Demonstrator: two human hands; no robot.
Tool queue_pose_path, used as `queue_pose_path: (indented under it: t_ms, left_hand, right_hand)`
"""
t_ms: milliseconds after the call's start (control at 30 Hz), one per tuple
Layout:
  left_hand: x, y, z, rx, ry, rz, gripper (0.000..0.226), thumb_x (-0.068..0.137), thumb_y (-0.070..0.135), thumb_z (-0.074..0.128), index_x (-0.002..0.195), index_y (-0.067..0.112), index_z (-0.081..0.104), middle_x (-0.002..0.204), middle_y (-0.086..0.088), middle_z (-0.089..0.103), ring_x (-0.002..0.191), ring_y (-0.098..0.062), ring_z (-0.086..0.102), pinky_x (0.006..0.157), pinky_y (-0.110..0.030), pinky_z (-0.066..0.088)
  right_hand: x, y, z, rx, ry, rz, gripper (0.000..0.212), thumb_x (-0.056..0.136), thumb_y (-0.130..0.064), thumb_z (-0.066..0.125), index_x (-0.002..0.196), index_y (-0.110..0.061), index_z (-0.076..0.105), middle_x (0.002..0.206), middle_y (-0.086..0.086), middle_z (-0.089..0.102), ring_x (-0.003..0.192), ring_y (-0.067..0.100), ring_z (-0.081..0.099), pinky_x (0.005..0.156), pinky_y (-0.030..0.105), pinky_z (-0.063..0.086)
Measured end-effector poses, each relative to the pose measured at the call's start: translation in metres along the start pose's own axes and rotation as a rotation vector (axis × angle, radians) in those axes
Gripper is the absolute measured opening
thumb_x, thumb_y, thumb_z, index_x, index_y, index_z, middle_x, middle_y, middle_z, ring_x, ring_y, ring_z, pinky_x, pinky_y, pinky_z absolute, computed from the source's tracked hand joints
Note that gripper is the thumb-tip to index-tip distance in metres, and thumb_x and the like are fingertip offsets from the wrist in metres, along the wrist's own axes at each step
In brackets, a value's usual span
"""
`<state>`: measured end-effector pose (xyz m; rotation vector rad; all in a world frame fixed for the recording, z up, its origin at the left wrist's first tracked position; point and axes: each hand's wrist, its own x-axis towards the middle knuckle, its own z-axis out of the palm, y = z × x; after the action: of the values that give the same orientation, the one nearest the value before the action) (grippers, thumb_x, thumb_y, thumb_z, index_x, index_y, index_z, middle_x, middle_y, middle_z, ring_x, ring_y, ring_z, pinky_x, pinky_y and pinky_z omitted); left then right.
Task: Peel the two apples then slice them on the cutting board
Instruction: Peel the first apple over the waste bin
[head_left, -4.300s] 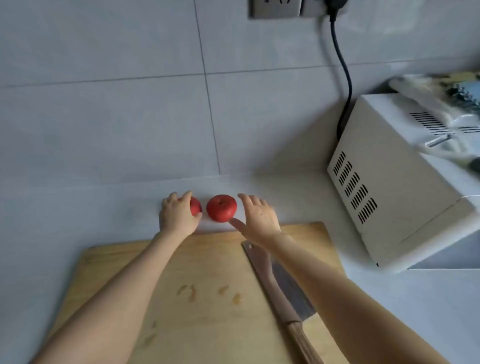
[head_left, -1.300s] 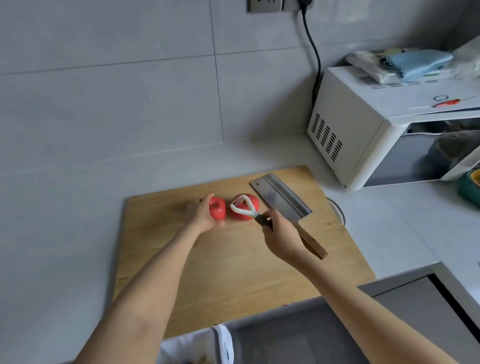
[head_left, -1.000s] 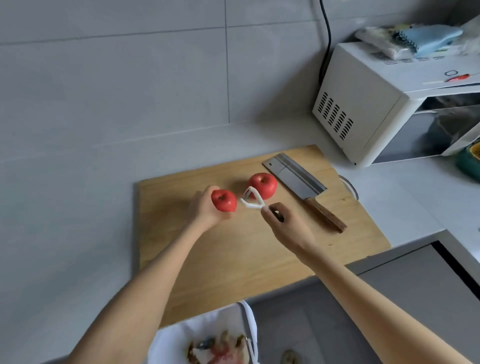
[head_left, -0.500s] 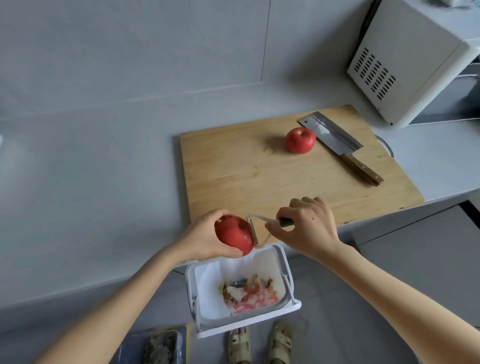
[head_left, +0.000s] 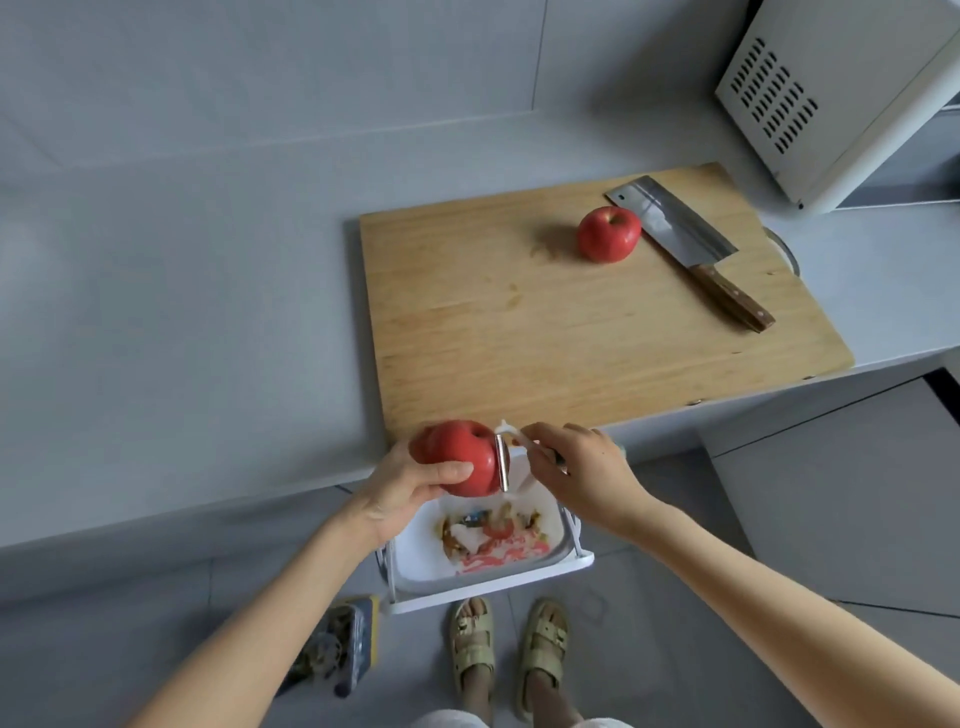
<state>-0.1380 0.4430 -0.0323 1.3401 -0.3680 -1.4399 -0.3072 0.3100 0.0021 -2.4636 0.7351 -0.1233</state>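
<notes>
Peeling is starting on the first round red apple (head_left: 457, 457), which the left hand (head_left: 410, 483) is gripping with the thumb lying across its near face. The hand is holding it just off the front edge of the grey tabletop (head_left: 182, 338), directly above a white lined waste bin (head_left: 493, 590) holding scraps. The right hand (head_left: 584, 470) is pinching the handle of a white Y-shaped peeler (head_left: 503, 462), and its metal blade is lying against the apple's right flank. No bare flesh is showing, so the skin appears to be whole. For a clean stroke, the blade should probably be running shallow and away from the left thumb, with the apple turning a little after each strip so the peel is dropping into the bin. The second red apple (head_left: 609, 234) is sitting unpeeled at the far side of the rectangular wooden cutting board (head_left: 519, 338), touching or just beside the blade of a steel cleaver with a wooden handle (head_left: 675, 228). The board's near half is lying bare, giving room for slicing later. A white microwave oven (head_left: 831, 104) is crowding the far right corner, and the board's near edge is overhanging the tabletop slightly.
</notes>
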Motion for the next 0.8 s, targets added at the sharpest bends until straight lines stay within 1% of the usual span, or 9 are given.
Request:
queue_pose_path:
  t_ms: [133, 200, 267, 367, 433, 533, 633, 733, 800]
  left_hand:
    - [0.001, -0.014, -0.003, -0.209, -0.035, -0.032, 0.078, 0.038, 0.025, 0.095, 0.110, 0.015, 0.068, 0.114, -0.011, 0.067, 0.104, -0.027, 0.064, 0.078, -0.041, 0.054]
    - [0.001, -0.018, -0.007, -0.186, -0.020, -0.034, 0.082, 0.038, 0.015, 0.092, 0.115, 0.014, 0.065, 0.118, -0.008, 0.066, 0.108, -0.028, 0.061, 0.080, -0.040, 0.055]
    - [0.001, -0.018, -0.009, -0.100, 0.011, -0.002, 0.079, 0.040, 0.007, 0.086, 0.115, 0.014, 0.065, 0.122, -0.007, 0.064, 0.112, -0.027, 0.060, 0.082, -0.035, 0.054]
    - [0.002, -0.018, -0.008, -0.110, 0.061, 0.040, 0.080, 0.035, 0.007, 0.086, 0.111, 0.013, 0.062, 0.111, -0.008, 0.066, 0.100, -0.021, 0.065, 0.075, -0.029, 0.054]
    - [0.001, -0.020, -0.006, -0.156, 0.064, 0.058, 0.087, 0.030, 0.016, 0.093, 0.110, 0.011, 0.061, 0.104, -0.007, 0.068, 0.093, -0.020, 0.066, 0.072, -0.031, 0.055]
    - [-0.001, -0.021, 0.001, -0.192, 0.078, 0.062, 0.097, 0.033, 0.029, 0.096, 0.118, 0.005, 0.057, 0.107, -0.012, 0.067, 0.096, -0.024, 0.065, 0.074, -0.033, 0.055]
    - [-0.003, -0.023, 0.009, -0.224, 0.162, 0.086, 0.100, 0.032, 0.036, 0.096, 0.118, 0.005, 0.057, 0.108, -0.014, 0.066, 0.097, -0.026, 0.064, 0.074, -0.034, 0.056]
    - [-0.005, -0.026, 0.015, -0.219, 0.234, 0.107, 0.096, 0.031, 0.043, 0.095, 0.113, 0.009, 0.061, 0.102, -0.010, 0.070, 0.093, -0.023, 0.065, 0.074, -0.035, 0.056]
    - [-0.007, -0.029, 0.019, -0.217, 0.222, 0.113, 0.088, 0.043, 0.045, 0.091, 0.117, 0.009, 0.061, 0.105, -0.012, 0.069, 0.097, -0.025, 0.064, 0.084, -0.040, 0.052]
  right_hand:
    - [-0.001, -0.004, 0.008, 0.072, -0.049, 0.040, 0.023, 0.095, -0.020, 0.047, 0.109, -0.017, 0.065, 0.063, -0.010, 0.047, 0.068, 0.015, 0.042, 0.066, 0.029, 0.025]
    - [0.002, -0.007, 0.010, 0.104, -0.069, 0.060, 0.024, 0.096, -0.023, 0.046, 0.106, -0.017, 0.067, 0.063, -0.009, 0.048, 0.069, 0.018, 0.045, 0.073, 0.033, 0.033]
    - [0.004, -0.010, 0.013, 0.109, -0.057, 0.056, 0.025, 0.097, -0.027, 0.046, 0.098, -0.016, 0.068, 0.061, -0.007, 0.050, 0.069, 0.021, 0.047, 0.080, 0.037, 0.038]
    - [0.004, -0.013, 0.019, 0.084, 0.030, 0.046, 0.026, 0.097, -0.028, 0.048, 0.092, -0.015, 0.070, 0.062, -0.002, 0.058, 0.067, 0.023, 0.051, 0.076, 0.040, 0.038]
    - [0.002, -0.012, 0.023, 0.089, 0.106, 0.044, 0.025, 0.096, -0.027, 0.050, 0.091, -0.015, 0.071, 0.061, -0.001, 0.061, 0.064, 0.023, 0.052, 0.072, 0.039, 0.037]
    - [0.001, -0.015, 0.026, 0.085, 0.201, 0.040, 0.023, 0.094, -0.027, 0.052, 0.090, -0.016, 0.073, 0.060, -0.003, 0.063, 0.059, 0.021, 0.053, 0.067, 0.038, 0.039]
    - [0.001, -0.017, 0.028, 0.071, 0.283, 0.050, 0.026, 0.093, -0.028, 0.051, 0.088, -0.017, 0.074, 0.061, -0.005, 0.065, 0.056, 0.020, 0.055, 0.063, 0.039, 0.041]
    - [-0.001, -0.017, 0.030, 0.059, 0.323, 0.050, 0.031, 0.093, -0.031, 0.046, 0.084, -0.018, 0.073, 0.059, -0.006, 0.062, 0.055, 0.020, 0.054, 0.061, 0.039, 0.041]
    - [-0.003, -0.019, 0.033, 0.053, 0.327, 0.025, 0.026, 0.093, -0.028, 0.050, 0.083, -0.018, 0.072, 0.059, -0.007, 0.061, 0.055, 0.019, 0.052, 0.060, 0.037, 0.040]
